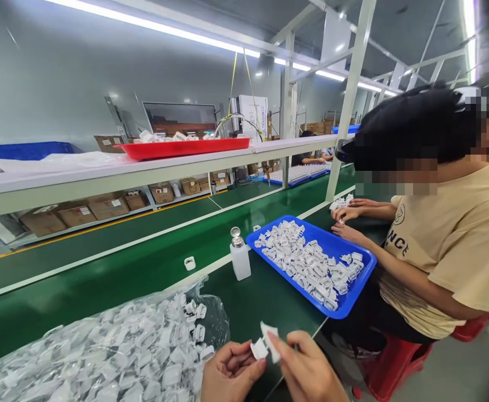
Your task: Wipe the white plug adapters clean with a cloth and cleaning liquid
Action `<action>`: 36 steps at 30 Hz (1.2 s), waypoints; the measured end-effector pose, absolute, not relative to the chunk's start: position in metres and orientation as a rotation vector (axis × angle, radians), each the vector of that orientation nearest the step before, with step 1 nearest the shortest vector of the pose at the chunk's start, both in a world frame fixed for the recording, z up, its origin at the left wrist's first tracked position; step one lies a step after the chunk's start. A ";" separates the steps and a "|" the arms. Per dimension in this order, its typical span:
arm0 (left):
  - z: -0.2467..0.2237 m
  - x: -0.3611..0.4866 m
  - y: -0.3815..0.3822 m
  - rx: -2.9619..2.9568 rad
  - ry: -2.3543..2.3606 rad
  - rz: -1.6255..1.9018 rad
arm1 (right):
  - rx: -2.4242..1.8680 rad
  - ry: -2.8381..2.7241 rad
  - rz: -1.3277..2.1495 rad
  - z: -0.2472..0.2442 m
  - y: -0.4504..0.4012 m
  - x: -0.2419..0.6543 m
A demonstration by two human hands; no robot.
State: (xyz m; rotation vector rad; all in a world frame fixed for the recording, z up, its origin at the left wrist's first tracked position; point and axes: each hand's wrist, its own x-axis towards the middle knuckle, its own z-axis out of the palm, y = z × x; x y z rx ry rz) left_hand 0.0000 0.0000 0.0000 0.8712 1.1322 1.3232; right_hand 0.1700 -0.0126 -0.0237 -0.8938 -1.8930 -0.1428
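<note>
White piece (259, 350) was pinched between thumb and fingers of the left hand (229, 371), above the green bench (265, 307); second white piece (270, 338) was clamped in the right hand (310, 367). Contact between pieces: could not tell. Clear bag (219, 312) of white parts (135, 352) lay left; white bottle (240, 261) and blue tray (353, 295), heaped with white fittings (303, 257), stood beyond.

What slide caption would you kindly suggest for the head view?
Left hand and right hand hold white parts near blue tray.
</note>
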 end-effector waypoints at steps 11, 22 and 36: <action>-0.044 0.000 -0.006 0.877 1.016 1.223 | -1.106 -1.404 0.415 -0.067 -0.035 0.138; -0.054 0.008 -0.002 0.940 0.948 1.031 | -1.258 -1.111 0.882 -0.072 -0.040 0.132; -0.064 0.020 -0.007 0.864 1.152 1.175 | -0.910 -0.424 1.306 -0.068 -0.027 0.136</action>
